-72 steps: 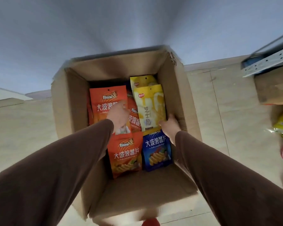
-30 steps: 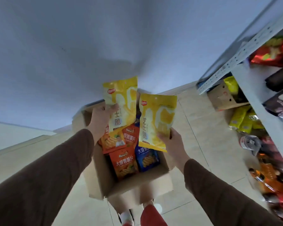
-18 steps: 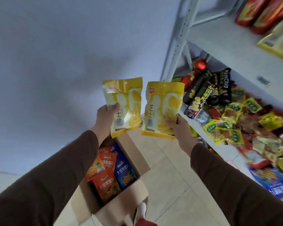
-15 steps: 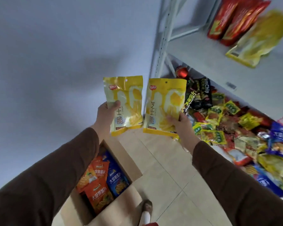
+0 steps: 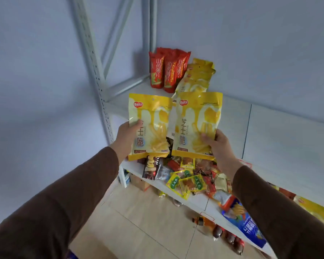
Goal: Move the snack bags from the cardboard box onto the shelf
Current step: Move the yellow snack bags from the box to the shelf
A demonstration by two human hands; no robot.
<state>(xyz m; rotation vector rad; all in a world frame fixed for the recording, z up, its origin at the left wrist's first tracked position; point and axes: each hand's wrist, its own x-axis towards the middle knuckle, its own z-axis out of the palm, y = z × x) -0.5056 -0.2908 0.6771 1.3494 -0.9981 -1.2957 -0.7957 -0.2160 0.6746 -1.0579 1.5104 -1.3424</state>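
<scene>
The left hand (image 5: pixel 126 136) and the right hand (image 5: pixel 218 144) each hold one yellow snack bag (image 5: pixel 150 126) upright, long axis vertical, fingers clamped on its lower edge; the second yellow bag (image 5: pixel 197 124) overlaps the first. Both hang in front of the white shelf (image 5: pixel 269 131), right hand nearer the bare board. A yellow stack (image 5: pixel 196 79) and red packets (image 5: pixel 166 70) fill the back corner.

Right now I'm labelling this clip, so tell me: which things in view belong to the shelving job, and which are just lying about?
Part of the job:
- left hand holding a yellow plastic snack bag
- right hand holding a second yellow snack bag
- white metal upper shelf
- matching yellow bags leaning there

Lying about:
- red upright pouches
- mixed small packets on the lower shelf
- brown bottles on the floor
</scene>
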